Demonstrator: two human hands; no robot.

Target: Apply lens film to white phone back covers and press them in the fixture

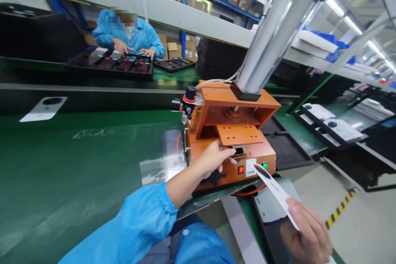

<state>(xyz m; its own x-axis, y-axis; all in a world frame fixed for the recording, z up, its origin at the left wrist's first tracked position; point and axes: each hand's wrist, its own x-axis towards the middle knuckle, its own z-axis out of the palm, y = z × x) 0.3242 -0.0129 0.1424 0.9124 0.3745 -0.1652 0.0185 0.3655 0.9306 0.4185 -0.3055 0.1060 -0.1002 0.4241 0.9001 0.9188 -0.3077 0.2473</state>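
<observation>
My right hand (pixel 309 227) grips a thin white phone back cover (pixel 280 194) by its lower end, tilted, in front of the orange press. A black oval camera area shows at the cover's upper end. My left hand (pixel 218 157) reaches under the raised plate (pixel 239 135) of the orange pneumatic press (pixel 204 148). Its fingers are curled, the thumb beside a dark piece (pixel 239 151) on the press bed; what they pinch is hidden. The press front carries a lit red switch (pixel 240 170) and a green button (pixel 264 166).
Another white back cover (pixel 45 108) lies on the green bench (pixel 93 173) at left. Clear film (pixel 163 165) lies left of the press. Black trays with white covers (pixel 340 128) stand at right. Across the bench, a person in blue (pixel 144 35) handles a parts tray (pixel 111 74).
</observation>
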